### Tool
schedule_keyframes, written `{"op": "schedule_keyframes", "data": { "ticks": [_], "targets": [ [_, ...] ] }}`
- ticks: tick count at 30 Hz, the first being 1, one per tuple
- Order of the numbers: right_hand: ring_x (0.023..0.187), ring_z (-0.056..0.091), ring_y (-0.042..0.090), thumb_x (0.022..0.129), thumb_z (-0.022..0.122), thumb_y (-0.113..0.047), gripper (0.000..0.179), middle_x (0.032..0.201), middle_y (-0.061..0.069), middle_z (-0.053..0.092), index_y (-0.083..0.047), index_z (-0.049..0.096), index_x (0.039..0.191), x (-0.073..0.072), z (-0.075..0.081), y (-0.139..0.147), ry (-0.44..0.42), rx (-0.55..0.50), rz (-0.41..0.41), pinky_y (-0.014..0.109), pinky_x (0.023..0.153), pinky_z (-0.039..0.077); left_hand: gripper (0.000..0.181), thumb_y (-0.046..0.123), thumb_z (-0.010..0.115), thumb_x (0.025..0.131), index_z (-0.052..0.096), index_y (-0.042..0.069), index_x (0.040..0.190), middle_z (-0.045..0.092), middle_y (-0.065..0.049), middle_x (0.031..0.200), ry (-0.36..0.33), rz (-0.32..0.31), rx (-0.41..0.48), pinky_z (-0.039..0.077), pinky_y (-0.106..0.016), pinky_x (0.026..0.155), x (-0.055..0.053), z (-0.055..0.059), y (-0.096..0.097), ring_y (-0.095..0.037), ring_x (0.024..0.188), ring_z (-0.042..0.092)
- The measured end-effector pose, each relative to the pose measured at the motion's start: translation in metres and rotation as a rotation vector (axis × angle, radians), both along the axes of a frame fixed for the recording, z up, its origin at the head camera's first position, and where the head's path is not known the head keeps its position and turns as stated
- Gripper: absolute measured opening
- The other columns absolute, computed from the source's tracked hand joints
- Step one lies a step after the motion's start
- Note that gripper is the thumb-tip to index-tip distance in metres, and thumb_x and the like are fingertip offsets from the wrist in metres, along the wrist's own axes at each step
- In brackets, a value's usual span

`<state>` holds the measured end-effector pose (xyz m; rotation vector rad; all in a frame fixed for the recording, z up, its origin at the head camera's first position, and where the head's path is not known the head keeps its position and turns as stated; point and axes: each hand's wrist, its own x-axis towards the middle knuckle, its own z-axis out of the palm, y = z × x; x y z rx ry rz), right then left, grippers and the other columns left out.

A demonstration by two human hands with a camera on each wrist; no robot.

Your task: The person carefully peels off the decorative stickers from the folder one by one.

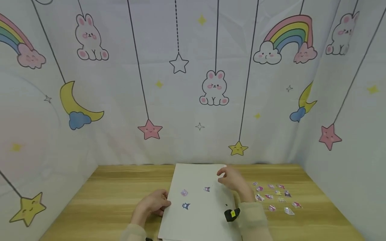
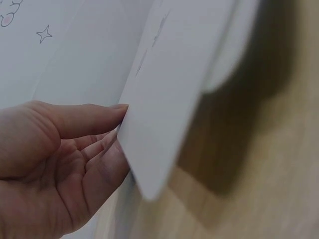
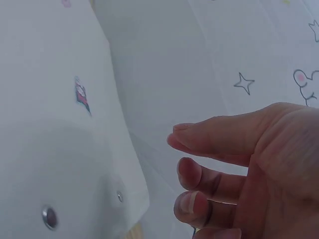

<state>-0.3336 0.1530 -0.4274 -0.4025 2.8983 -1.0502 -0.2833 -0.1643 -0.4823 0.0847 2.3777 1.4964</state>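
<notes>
A white folder-like cover (image 1: 199, 224) with metal rivets (image 3: 50, 217) stands tilted over the wooden table. Three small cartoon stickers are on its face: a pale purple one (image 1: 184, 192), a dark one (image 1: 186, 206) below it, and another dark one (image 1: 206, 189) to the right. My left hand (image 1: 153, 202) pinches the cover's left edge between thumb and fingers, and the left wrist view shows a second layer behind. Near the upper right edge, my right hand (image 1: 233, 180) hovers with loosely bent fingers. Nothing shows between its fingertips in the right wrist view.
Several loose cartoon stickers (image 1: 278, 193) lie on the wooden table (image 1: 319, 221) to the right of the cover. A white cloth (image 1: 181, 107) printed with rabbits, stars and rainbows hangs behind and at both sides.
</notes>
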Motion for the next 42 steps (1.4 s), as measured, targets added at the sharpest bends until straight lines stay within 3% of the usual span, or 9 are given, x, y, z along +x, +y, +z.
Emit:
{"op": "schedule_keyframes", "data": {
  "ticks": [6, 14, 20, 27, 33, 42],
  "targets": [
    [0.075, 0.055, 0.019, 0.087, 0.068, -0.005, 0.018, 0.088, 0.005, 0.061, -0.004, 0.069, 0.105, -0.002, -0.005, -0.021, -0.031, 0.112, 0.046, 0.035, 0.064, 0.049, 0.012, -0.002, 0.061, 0.091, 0.052, -0.002, 0.097, 0.055, -0.007, 0.077, 0.022, -0.017, 0.004, 0.055, -0.032, 0.056, 0.000, 0.000, 0.002, -0.018, 0.066, 0.056],
    [0.081, 0.054, 0.023, 0.086, 0.068, -0.007, 0.016, 0.101, 0.009, 0.063, -0.005, 0.069, 0.102, 0.001, -0.012, -0.034, -0.070, 0.189, 0.013, 0.043, 0.072, 0.049, 0.012, -0.003, 0.061, 0.090, 0.053, -0.003, 0.100, 0.056, -0.009, 0.078, 0.022, 0.000, -0.038, 0.053, -0.029, 0.055, -0.003, 0.003, 0.002, -0.019, 0.066, 0.056],
    [0.080, 0.055, 0.022, 0.085, 0.072, -0.011, 0.019, 0.096, 0.009, 0.064, -0.004, 0.068, 0.103, 0.001, -0.019, -0.043, -0.053, 0.232, -0.013, 0.044, 0.071, 0.049, 0.013, -0.002, 0.061, 0.090, 0.053, -0.002, 0.100, 0.056, -0.010, 0.080, 0.017, 0.015, -0.064, 0.053, -0.029, 0.055, -0.006, 0.006, 0.001, -0.020, 0.068, 0.057],
    [0.068, 0.053, 0.021, 0.082, 0.069, -0.002, 0.006, 0.080, 0.006, 0.061, -0.003, 0.067, 0.088, 0.001, -0.026, -0.049, 0.005, 0.302, 0.006, 0.038, 0.059, 0.047, 0.010, -0.004, 0.060, 0.090, 0.054, -0.003, 0.098, 0.057, -0.010, 0.079, 0.010, 0.015, -0.044, 0.054, -0.031, 0.055, -0.003, 0.001, 0.002, -0.020, 0.067, 0.058],
    [0.065, 0.052, 0.021, 0.078, 0.070, 0.003, 0.010, 0.074, 0.005, 0.058, -0.005, 0.063, 0.078, 0.001, -0.029, -0.053, 0.049, 0.354, 0.025, 0.040, 0.061, 0.049, 0.012, -0.005, 0.059, 0.090, 0.053, -0.004, 0.100, 0.058, -0.010, 0.079, 0.017, 0.024, -0.034, 0.053, -0.031, 0.054, -0.003, 0.001, 0.005, -0.020, 0.066, 0.058],
    [0.065, 0.053, 0.021, 0.081, 0.067, 0.004, 0.009, 0.073, 0.007, 0.058, -0.003, 0.061, 0.079, 0.000, -0.033, -0.058, 0.017, 0.367, 0.019, 0.040, 0.064, 0.051, 0.011, -0.006, 0.059, 0.089, 0.053, -0.004, 0.098, 0.058, -0.010, 0.077, 0.020, 0.023, -0.031, 0.053, -0.031, 0.053, -0.002, 0.002, 0.004, -0.020, 0.065, 0.058]
  ]
}}
